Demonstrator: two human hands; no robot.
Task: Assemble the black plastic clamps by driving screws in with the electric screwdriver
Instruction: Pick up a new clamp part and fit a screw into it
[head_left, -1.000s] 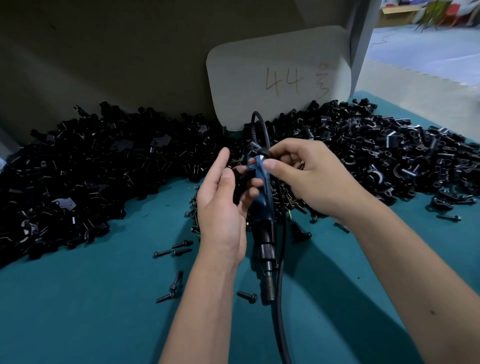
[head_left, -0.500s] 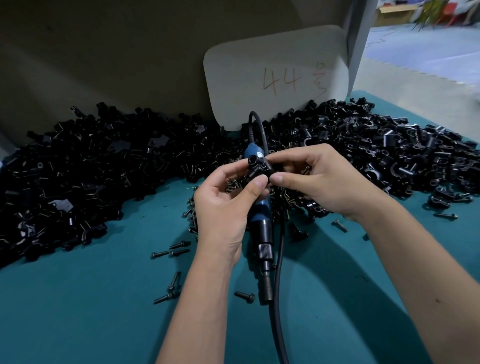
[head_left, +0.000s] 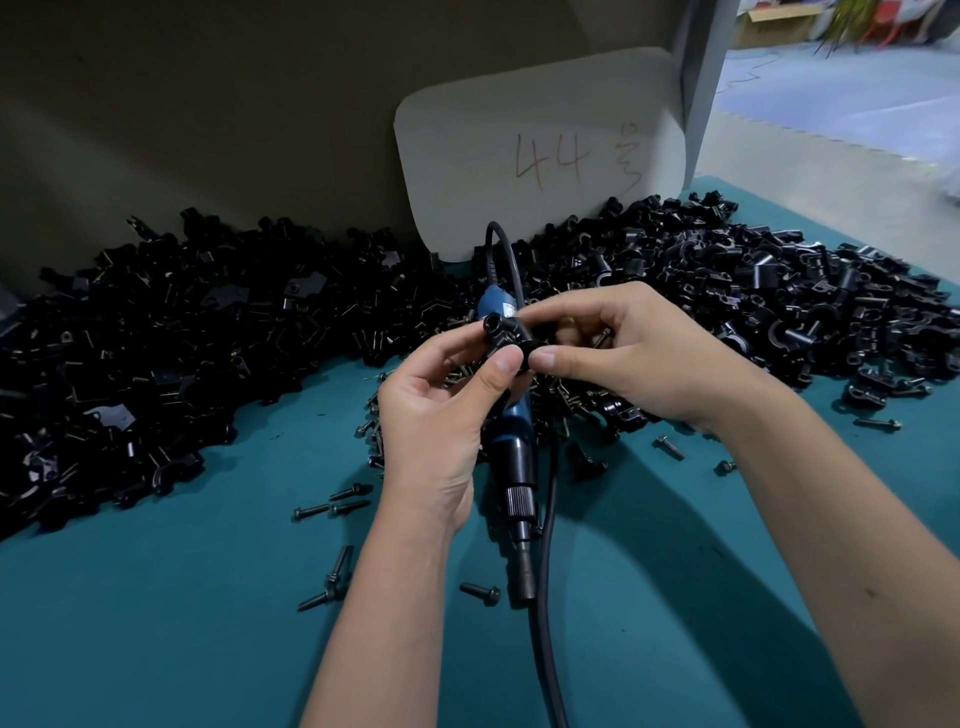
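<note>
Pinching one clamp (head_left: 506, 340) at frame centre are both hands, left (head_left: 441, 415) and right (head_left: 623, 358). Lying beneath them is the screwdriver (head_left: 511, 457).

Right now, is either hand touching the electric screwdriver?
Cannot tell. In the head view both hands, left and right, pinch a black clamp directly over the electric screwdriver, hiding any contact.

Workshop: heaped clamp parts (head_left: 208, 332)
</note>
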